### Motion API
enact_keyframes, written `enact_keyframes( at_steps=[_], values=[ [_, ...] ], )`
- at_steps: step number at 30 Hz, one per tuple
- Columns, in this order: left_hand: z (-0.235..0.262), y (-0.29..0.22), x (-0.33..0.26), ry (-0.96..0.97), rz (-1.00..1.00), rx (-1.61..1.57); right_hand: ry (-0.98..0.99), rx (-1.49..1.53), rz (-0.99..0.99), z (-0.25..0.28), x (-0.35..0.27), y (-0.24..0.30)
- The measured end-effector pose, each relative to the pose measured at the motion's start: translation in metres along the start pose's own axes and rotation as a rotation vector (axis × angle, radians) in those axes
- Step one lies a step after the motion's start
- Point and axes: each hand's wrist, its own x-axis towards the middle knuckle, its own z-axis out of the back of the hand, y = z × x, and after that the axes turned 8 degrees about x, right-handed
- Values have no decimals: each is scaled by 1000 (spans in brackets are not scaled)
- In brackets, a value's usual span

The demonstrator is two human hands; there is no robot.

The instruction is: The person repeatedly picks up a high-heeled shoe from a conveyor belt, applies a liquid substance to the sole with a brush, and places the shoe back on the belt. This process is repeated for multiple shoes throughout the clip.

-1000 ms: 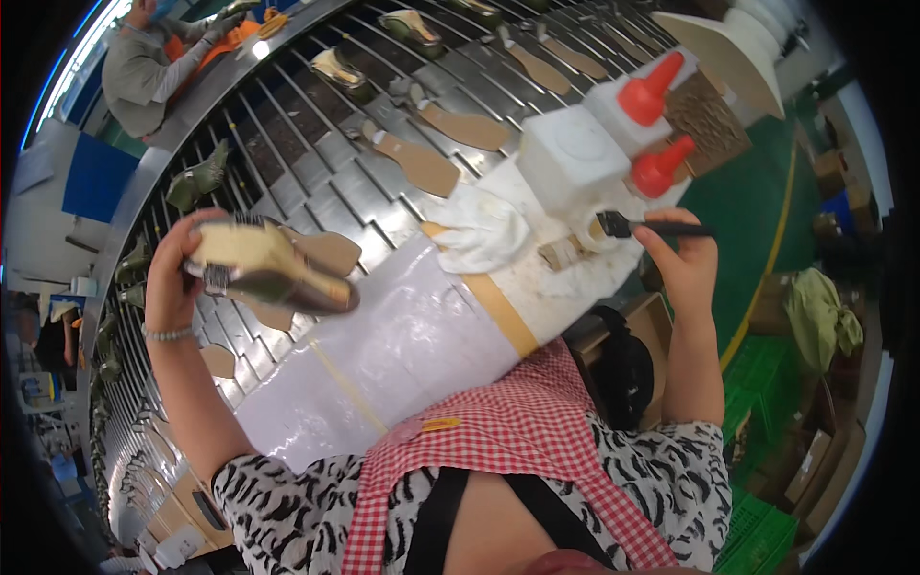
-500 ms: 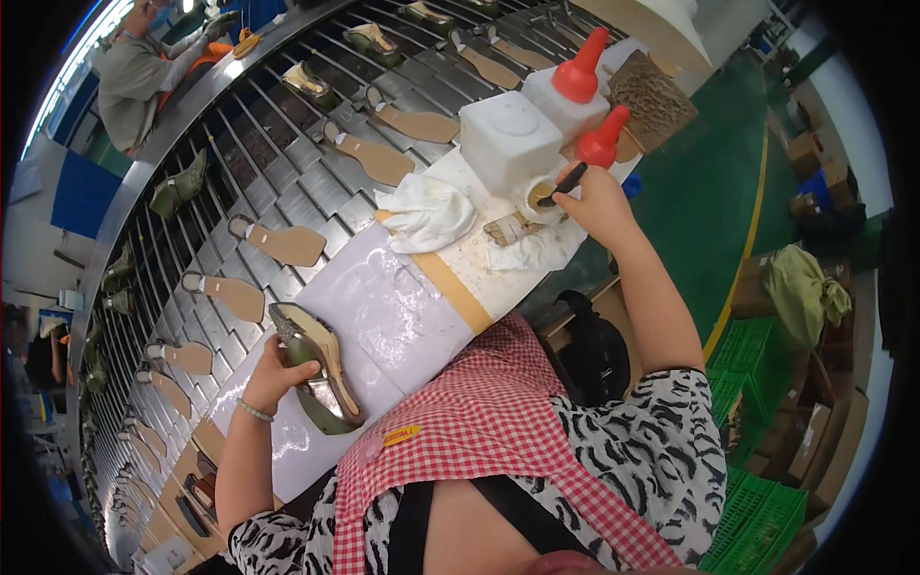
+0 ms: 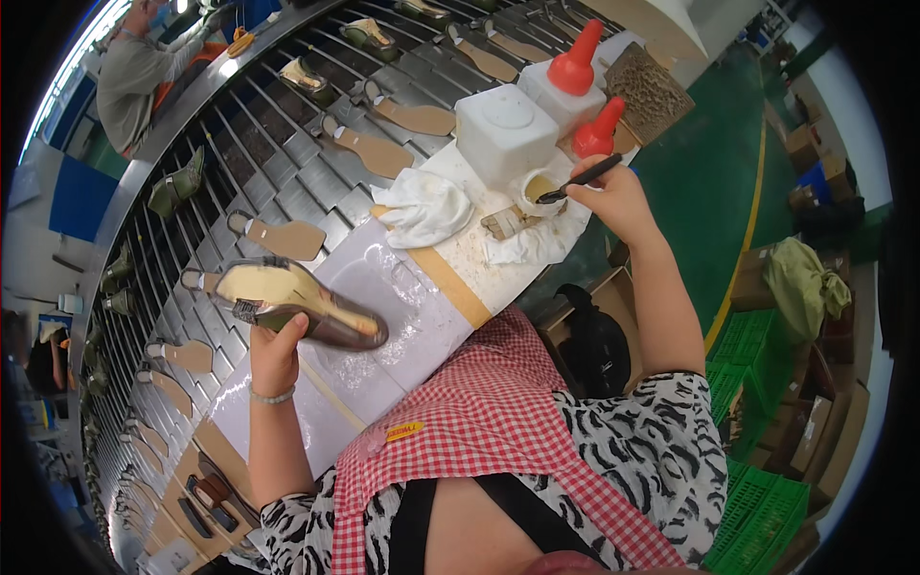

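No text reads clearly; a yellow tag [image 3: 404, 431] on the apron [image 3: 489, 407] bears lettering.

Left forearm [image 3: 281, 441] comes up pretty much straight, and the left hand [image 3: 274, 353] is curled in a grip, thumb [image 3: 290, 333] angled up and right, can't really see its fingers. Right forearm [image 3: 663, 302] leans left and reaches further out, right hand [image 3: 618, 199] pinching, well apart from the other one.

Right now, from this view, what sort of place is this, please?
Probably a shoe workshop: tan soles lie across a slatted metal surface, the left hand holds a seemingly unfinished shoe, and green shoes rest beyond.
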Motion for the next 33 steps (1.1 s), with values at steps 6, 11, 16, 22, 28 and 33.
enact_keyframes(
  at_steps=[6, 11, 16, 22, 28, 33],
  values=[
    [-47, 33, 4, -485, -161, 224, -156, 705, -321, 9, -13, -26],
    [-53, 37, 0, -234, -487, 1002, -255, 1105, -573, -2, -18, -50],
    [-66, 15, -8, 10, -372, 474, -327, 1234, -744, -6, -13, -72],
    [-97, 31, -24, -126, -362, 474, -237, 1463, -569, -3, -25, -34],
    [-107, 55, -33, -180, -382, 450, 258, 1062, -54, -74, -76, 55],
    [-109, 56, -38, -183, -411, 469, 436, 827, -141, -124, -105, 88]
  ],
)
